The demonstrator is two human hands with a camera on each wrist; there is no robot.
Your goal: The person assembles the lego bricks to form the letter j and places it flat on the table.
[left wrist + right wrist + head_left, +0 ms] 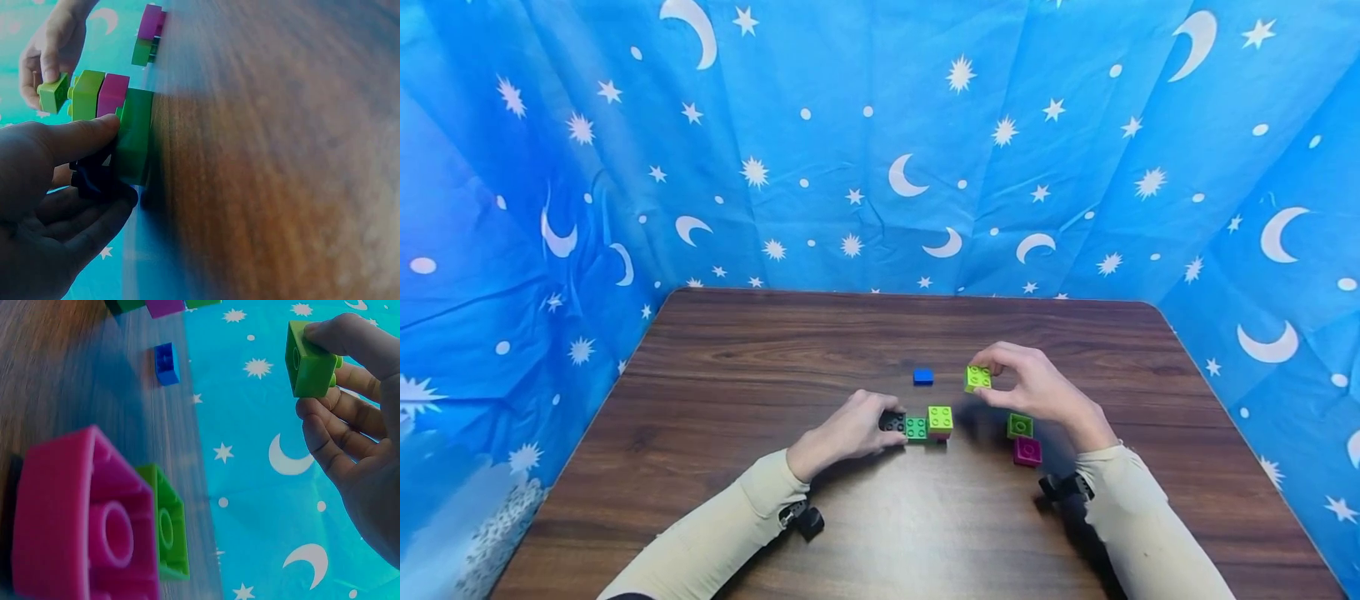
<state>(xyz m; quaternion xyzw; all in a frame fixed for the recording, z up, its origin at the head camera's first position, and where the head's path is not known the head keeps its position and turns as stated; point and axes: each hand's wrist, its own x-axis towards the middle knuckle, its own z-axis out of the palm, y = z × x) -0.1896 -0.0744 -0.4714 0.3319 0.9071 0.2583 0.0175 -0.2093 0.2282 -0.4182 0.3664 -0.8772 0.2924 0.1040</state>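
Observation:
My left hand (852, 427) grips the left end of a small brick stack, thumb and fingers around a black brick (892, 421). That black brick sits on a green brick (132, 140). At the green brick's other end a magenta brick (113, 94) carries a lime brick (940, 418). Over the table, up and to the right of the stack, my right hand (1039, 385) pinches another lime brick (977, 379) between thumb and fingers, apart from the stack. In the right wrist view this brick (311, 362) shows its hollow underside, studs toward the palm.
A small blue brick (922, 377) lies beyond the stack. Right of the stack, below my right hand, a green brick (1020, 426) and a magenta brick (1027, 452) lie with hollow undersides up. A blue patterned cloth (880, 208) hangs around the wooden table (775, 350).

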